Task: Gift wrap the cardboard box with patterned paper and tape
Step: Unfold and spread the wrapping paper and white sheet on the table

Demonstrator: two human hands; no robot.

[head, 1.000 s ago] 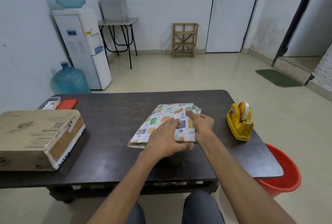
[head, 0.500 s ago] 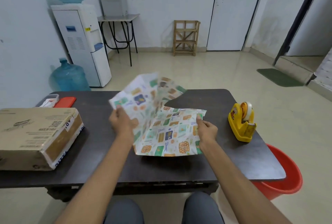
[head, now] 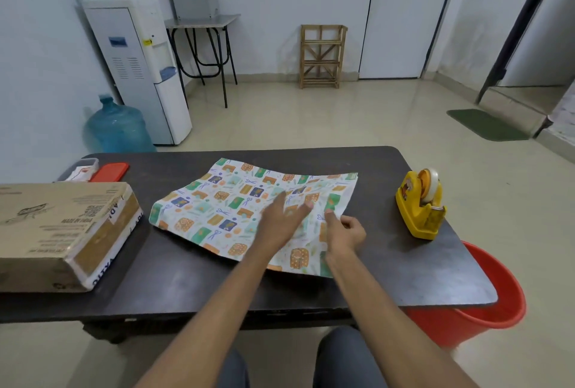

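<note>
The patterned paper (head: 224, 204) lies partly unfolded on the middle of the dark table (head: 186, 281), still creased along its folds. My left hand (head: 281, 222) rests flat on its right half with the fingers spread. My right hand (head: 343, 230) pinches the paper's right part between thumb and fingers. The cardboard box (head: 59, 232) sits at the table's left end, apart from the paper. A yellow tape dispenser (head: 421, 205) with a roll of clear tape stands near the right edge.
A red case (head: 109, 171) and a small clear container (head: 80, 169) lie at the table's far left corner. A red bucket (head: 485, 303) stands on the floor under the right end. A water dispenser (head: 140, 67) stands beyond the table.
The folded paper was lifted and opened out, then laid down wider on the table. My left hand let go of the raised flap and now presses flat on the sheet.
</note>
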